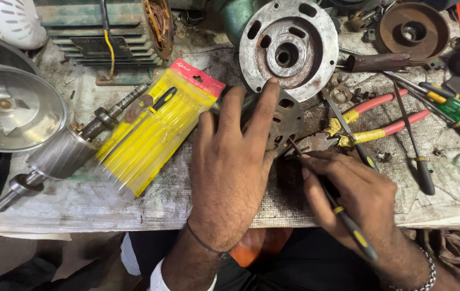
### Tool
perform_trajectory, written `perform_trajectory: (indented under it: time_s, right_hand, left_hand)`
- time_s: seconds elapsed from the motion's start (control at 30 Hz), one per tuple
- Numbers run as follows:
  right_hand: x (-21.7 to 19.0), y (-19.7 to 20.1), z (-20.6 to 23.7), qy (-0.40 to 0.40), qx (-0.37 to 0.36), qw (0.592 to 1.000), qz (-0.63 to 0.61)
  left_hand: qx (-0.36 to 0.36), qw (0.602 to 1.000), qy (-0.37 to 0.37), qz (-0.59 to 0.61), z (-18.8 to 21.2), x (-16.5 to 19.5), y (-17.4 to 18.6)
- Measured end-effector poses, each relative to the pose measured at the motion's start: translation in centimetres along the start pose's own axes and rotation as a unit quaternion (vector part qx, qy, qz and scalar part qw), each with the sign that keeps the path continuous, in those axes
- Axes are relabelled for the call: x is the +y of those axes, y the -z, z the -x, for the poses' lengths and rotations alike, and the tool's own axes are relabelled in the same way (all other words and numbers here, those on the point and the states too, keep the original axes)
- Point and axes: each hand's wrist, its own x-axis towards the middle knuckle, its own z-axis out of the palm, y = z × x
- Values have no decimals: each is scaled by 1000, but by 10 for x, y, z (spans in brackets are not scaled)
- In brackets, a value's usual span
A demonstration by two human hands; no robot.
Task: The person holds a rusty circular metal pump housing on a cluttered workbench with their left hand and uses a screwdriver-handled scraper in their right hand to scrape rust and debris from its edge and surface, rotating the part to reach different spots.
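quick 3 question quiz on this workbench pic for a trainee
1. True or false: the left hand lies flat on a perforated metal plate.
2. What does the right hand hold? A) pliers B) a screwdriver C) a hammer
3. Which side of the yellow tool packet is the motor rotor on, as seen in the picture?

Key: 1 true; 2 B; 3 left.

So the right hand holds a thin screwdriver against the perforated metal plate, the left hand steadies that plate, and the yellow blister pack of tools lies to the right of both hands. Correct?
Not quite. The head view shows the yellow blister pack of tools lying left of both hands, not right. The rest holds: the right hand holds the thin screwdriver against the perforated metal plate, and the left hand steadies it.
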Motion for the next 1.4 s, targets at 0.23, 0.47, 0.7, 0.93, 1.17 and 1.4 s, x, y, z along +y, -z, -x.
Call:
perform_trajectory:
  time_s: [0.23, 0.47, 0.7, 0.93, 1.17, 1.4]
  right_hand:
    - [-2, 3, 0, 56, 38, 998, -12]
    - [-3, 0, -2, 51, 29, 998, 11]
    - [-8, 2, -3, 77, 43, 996, 23]
    - [-7, 5, -2, 69, 19, 997, 27]
    - [-3, 3, 1, 73, 13, 997, 12]
    - [-1, 5, 0, 74, 6, 997, 5]
  left_hand:
    - [-3, 1000, -8, 8, -1, -2, 3]
    - [-1, 1000, -11, 8, 0, -1, 6]
    - [10, 1000, -12, 19, 1, -1, 6]
    - [13, 1000, -16, 22, 1, -3, 3]
    - [16, 999, -19, 33, 2, -5, 4]
    - [20, 999, -22, 34, 1, -4, 5]
